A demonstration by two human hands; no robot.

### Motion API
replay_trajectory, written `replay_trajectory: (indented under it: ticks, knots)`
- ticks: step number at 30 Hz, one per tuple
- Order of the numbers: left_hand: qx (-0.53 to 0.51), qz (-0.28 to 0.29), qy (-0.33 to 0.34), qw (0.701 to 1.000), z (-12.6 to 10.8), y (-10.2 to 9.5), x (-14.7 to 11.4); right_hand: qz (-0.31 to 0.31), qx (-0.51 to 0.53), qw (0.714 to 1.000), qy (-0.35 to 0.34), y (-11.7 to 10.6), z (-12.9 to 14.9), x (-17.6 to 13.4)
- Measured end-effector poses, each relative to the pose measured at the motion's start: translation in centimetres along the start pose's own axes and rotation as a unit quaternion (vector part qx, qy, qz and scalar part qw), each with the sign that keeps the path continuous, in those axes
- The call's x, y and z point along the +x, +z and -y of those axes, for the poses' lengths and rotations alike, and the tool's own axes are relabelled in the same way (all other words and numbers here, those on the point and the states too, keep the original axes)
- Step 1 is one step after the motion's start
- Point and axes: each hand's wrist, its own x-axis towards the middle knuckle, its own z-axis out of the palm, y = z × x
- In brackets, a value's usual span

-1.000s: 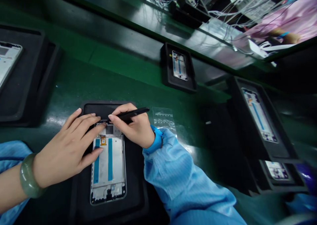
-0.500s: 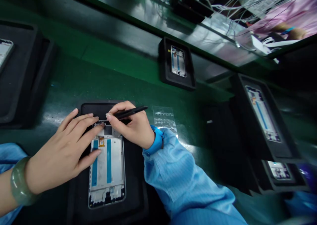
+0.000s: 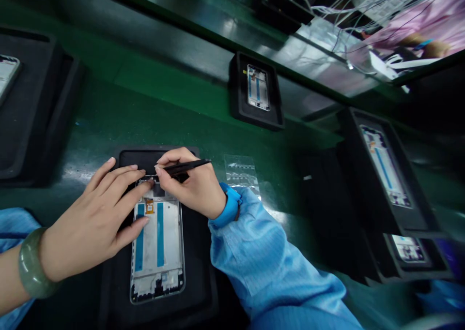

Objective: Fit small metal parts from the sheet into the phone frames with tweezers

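A phone frame (image 3: 170, 243) with two blue strips and a small orange flex cable (image 3: 149, 207) lies in a black foam tray (image 3: 201, 281). My left hand (image 3: 94, 218) rests across its upper left part, fingers spread, with the index fingertip touching near the top edge. Over the top edge, my right hand (image 3: 192, 182) pinches black tweezers (image 3: 187, 166) between thumb and fingers. The working tips of the tweezers are hidden by the fingers, so what they touch cannot be made out.
Another black tray (image 3: 240, 105) with a phone frame (image 3: 258, 88) stands at the back. Stacked trays (image 3: 417, 218) are on the right, more trays (image 3: 32, 102) on the left. A clear plastic sheet (image 3: 241, 172) lies beside my right hand. A person's arm in a pink sleeve (image 3: 436, 20) is across the bench.
The tweezers' rear end has shifted slightly left and down with a small turn of my right hand. My left hand stays in nearly the same place on the phone frame.
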Motion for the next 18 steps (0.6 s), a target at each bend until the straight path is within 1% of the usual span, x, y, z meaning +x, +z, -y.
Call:
replay_trajectory:
  ticks: [3,4,5,8,10,15,18]
  knots:
    - [0.002,0.000,-0.003,1.000,-0.02,-0.03,0.02,0.014,-0.044,0.998,-0.038,0.10,0.36,-0.22]
    - [0.002,0.000,-0.004,1.000,-0.03,-0.03,0.01,0.014,-0.045,0.998,-0.040,0.10,0.39,-0.28]
    - [0.002,0.002,-0.004,1.000,-0.04,-0.04,-0.01,0.009,-0.033,0.999,-0.030,0.08,0.35,-0.33]
    - [0.002,0.007,-0.008,1.000,-0.05,-0.06,-0.12,-0.012,0.053,0.997,0.049,0.03,0.00,-0.37]
    - [0.005,0.010,-0.011,1.000,-0.06,-0.07,-0.23,-0.014,0.086,0.993,0.083,0.06,-0.21,-0.33]
    - [0.007,0.011,-0.008,1.000,-0.02,-0.02,-0.38,-0.008,0.089,0.992,0.094,0.26,-0.16,-0.18]
    - [0.005,0.014,-0.009,1.000,-0.04,0.04,-0.34,-0.005,0.086,0.992,0.088,0.32,-0.12,-0.11]
